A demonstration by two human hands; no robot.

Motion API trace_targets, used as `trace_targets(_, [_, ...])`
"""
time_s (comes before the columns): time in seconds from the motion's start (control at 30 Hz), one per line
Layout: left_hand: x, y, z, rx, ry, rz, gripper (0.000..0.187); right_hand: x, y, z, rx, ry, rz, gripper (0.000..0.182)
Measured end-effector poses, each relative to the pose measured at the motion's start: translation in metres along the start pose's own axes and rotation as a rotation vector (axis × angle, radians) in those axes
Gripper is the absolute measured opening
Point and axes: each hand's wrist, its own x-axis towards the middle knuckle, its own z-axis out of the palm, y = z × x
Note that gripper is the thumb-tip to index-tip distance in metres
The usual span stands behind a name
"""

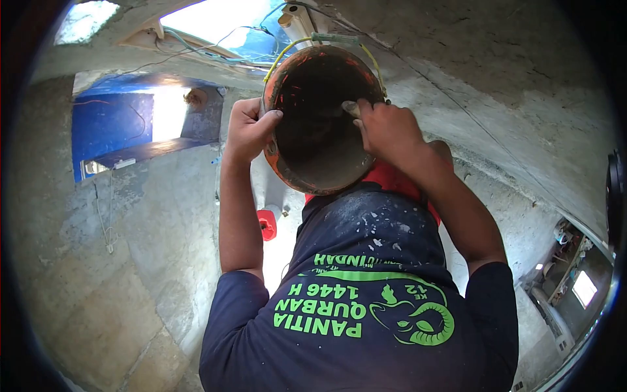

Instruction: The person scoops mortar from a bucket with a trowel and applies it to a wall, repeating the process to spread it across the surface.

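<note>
An orange bucket (281, 166) with a dark, dirty inside is tilted so that its mouth faces me. Its yellow handle (285, 57) with a green grip stands up over the far rim. My left hand (251, 127) holds the bucket's left rim, thumb inside the mouth. At the right side of the mouth, my right hand (386, 129) has its fingers closed round a small greyish thing (353, 108), too hidden to name.
Below the bucket to the left is a red container (266, 224). Rough plastered walls (150, 242) surround me. A blue recess (111, 124) has cables near it. Wires hang by a bright opening at the top. Shelving (571, 268) stands at the right.
</note>
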Motion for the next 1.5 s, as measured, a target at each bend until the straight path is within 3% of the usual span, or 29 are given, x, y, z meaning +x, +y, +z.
trace_targets(0.17, [0.001,-0.002,-0.004,-0.004,0.026,0.0,0.024,-0.019,-0.009,0.025,0.149,-0.158,-0.023,0.034])
trace_targets(0.4, [-0.007,-0.005,-0.013,-0.042,0.022,-0.008,0.021,-0.004,-0.017,0.009,0.276,-0.082,0.051,0.033])
trace_targets(0.5, [-0.005,-0.004,-0.021,0.011,-0.026,-0.018,0.019,0.002,-0.024,0.026,0.307,-0.001,-0.058,0.032])
trace_targets(0.67, [-0.009,-0.01,-0.032,-0.074,0.039,-0.091,0.014,-0.007,-0.018,0.006,0.247,-0.157,-0.223,0.029])
trace_targets(0.8, [-0.012,-0.014,-0.031,-0.092,0.058,-0.058,0.011,-0.004,-0.007,0.007,0.221,-0.13,-0.174,0.03])
trace_targets(0.87, [-0.012,-0.013,-0.029,-0.087,0.029,-0.063,0.011,0.002,-0.017,0.012,0.28,-0.039,-0.01,0.03])
trace_targets(1.0, [-0.006,-0.007,-0.024,-0.058,-0.008,-0.042,0.011,0.003,-0.044,0.024,0.428,0.085,0.084,0.032])
trace_targets(1.13, [-0.006,0.001,-0.022,-0.013,-0.051,-0.052,0.011,0.002,-0.053,0.022,0.51,0.053,0.066,0.034])
trace_targets(1.3, [-0.005,-0.005,-0.021,-0.054,0.02,-0.077,0.013,0.005,-0.025,0.005,0.437,-0.181,-0.139,0.031])
trace_targets(1.43, [-0.004,-0.004,-0.015,-0.05,-0.003,-0.074,0.014,-0.017,-0.014,-0.004,0.412,-0.191,0.01,0.029])
trace_targets(1.5, [-0.001,0.002,-0.01,-0.004,-0.005,-0.062,0.015,-0.016,-0.002,0.001,0.647,0.081,0.192,0.03])
